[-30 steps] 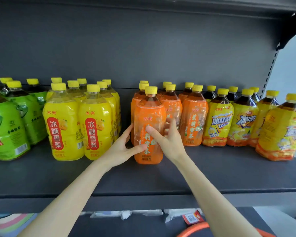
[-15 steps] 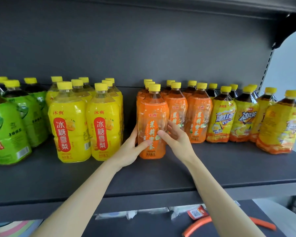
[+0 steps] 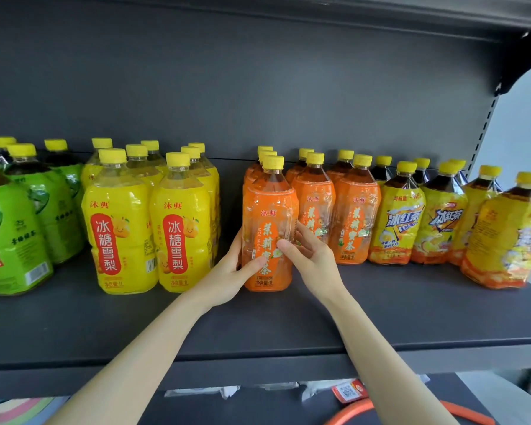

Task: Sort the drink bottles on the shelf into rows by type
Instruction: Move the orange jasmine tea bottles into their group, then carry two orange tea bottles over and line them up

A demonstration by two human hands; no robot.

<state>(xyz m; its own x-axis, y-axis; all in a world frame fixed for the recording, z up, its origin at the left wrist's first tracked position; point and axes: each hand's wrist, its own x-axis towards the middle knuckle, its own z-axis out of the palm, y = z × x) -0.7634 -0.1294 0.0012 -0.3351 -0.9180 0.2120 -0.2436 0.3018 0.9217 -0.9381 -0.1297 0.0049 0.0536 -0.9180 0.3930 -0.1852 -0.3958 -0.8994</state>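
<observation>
An orange-labelled bottle [image 3: 269, 216] with a yellow cap stands upright at the front of the orange row on the dark shelf [image 3: 258, 332]. My left hand [image 3: 227, 276] grips its lower left side, thumb across the label. My right hand [image 3: 311, 259] holds its right side, thumb on the label's front and fingers behind. More orange bottles [image 3: 354, 216] stand behind and to the right. Yellow pear-drink bottles [image 3: 178, 222] stand in rows to the left, green-labelled bottles [image 3: 16, 234] at far left, and yellow iced-tea bottles [image 3: 442, 216] at right.
A gap of bare shelf separates the yellow rows from the orange row. The front strip of the shelf holds nothing. The shelf above hangs overhead. Below the shelf edge lie an orange hose [image 3: 411, 409], a red tag [image 3: 348, 391] and white scraps.
The orange bottle has turned so its label faces front. Both hands stayed on it, closing round its lower half, and the view has moved closer.
</observation>
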